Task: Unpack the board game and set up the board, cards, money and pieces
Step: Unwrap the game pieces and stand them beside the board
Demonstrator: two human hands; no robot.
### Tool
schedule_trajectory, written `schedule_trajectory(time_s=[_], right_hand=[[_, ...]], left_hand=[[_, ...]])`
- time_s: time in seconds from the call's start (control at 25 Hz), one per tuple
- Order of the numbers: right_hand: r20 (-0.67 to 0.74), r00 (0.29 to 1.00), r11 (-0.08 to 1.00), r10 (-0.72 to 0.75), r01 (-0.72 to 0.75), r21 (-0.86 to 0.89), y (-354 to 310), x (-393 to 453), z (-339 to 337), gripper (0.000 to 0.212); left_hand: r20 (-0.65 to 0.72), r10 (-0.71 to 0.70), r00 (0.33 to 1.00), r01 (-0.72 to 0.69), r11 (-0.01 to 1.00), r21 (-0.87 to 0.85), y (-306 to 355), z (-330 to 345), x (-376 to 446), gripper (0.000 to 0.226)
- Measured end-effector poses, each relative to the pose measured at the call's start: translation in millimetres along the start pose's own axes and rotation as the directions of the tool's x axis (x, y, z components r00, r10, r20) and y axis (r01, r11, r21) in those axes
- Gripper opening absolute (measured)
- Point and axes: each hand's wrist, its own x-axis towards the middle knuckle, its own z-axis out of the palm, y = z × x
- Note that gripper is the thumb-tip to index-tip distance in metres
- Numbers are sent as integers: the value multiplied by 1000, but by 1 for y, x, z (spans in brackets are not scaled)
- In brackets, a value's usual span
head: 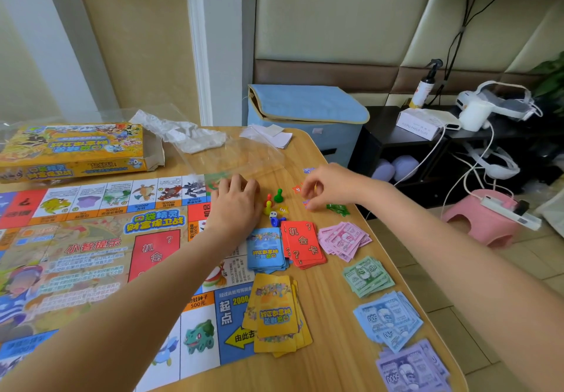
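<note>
The game board (91, 248) lies unfolded on the wooden table (335, 315). My left hand (233, 200) rests knuckles-up at the board's far right corner, fingers curled, beside the pawns: green (278, 195), red (269, 198), yellow (268, 208), blue (276, 221), plus a white die (273, 214). My right hand (328, 185) pinches small star tokens (297, 189) near a green token pile (338, 209). Blue cards (265, 249), red cards (303, 243) and yellow cards (276, 315) lie in stacks. Pink (343, 240), green (367, 275), blue (387, 320) and purple money (412, 367) run along the right edge.
The yellow game box (73, 150) lies open at the back left, with crumpled plastic wrap (183, 132) and a clear bag (244, 156) behind the board. A blue storage box (305, 116), a dark shelf (412, 141) and a pink stool (482, 220) stand right of the table.
</note>
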Motion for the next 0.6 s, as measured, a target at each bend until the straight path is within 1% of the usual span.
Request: schedule_trajectory(time_s=[0.08, 0.16, 0.2, 0.28, 0.32, 0.4, 0.44, 0.52, 0.6], right_hand=[[13, 1000, 999, -14, 14, -29, -1, 0, 4, 20], [14, 1000, 1000, -5, 5, -17, 0, -1, 4, 18], [22, 1000, 1000, 4, -4, -2, 0, -1, 3, 17], [39, 999, 999, 21, -22, 43, 0, -2, 3, 19], [44, 999, 997, 31, -33, 64, 1, -1, 3, 20], [55, 997, 994, 53, -58, 94, 3, 2, 3, 21], [61, 996, 993, 60, -66, 101, 4, 3, 3, 20], [69, 996, 992, 62, -69, 102, 6, 4, 2, 18], [80, 995, 993, 55, -62, 96, 6, 5, 3, 15]], left_hand=[[61, 13, 998, -15, 1000, 24, -1, -5, 4, 36], [89, 24, 996, -21, 999, -43, -5, -11, 9, 35], [77, 23, 997, -15, 994, -104, -7, -13, 10, 34], [-23, -5, 1000, 0, 980, -201, -10, -13, 9, 30], [-75, -34, 997, 16, 973, -231, -9, -11, 7, 28], [-103, -78, 992, 49, 965, -256, -6, -9, 5, 25], [-97, -68, 993, 46, 977, -208, -5, -8, 5, 26], [-61, -14, 998, 11, 999, -40, -4, -7, 7, 27], [-17, 17, 1000, -16, 997, 70, -4, -10, 12, 27]])
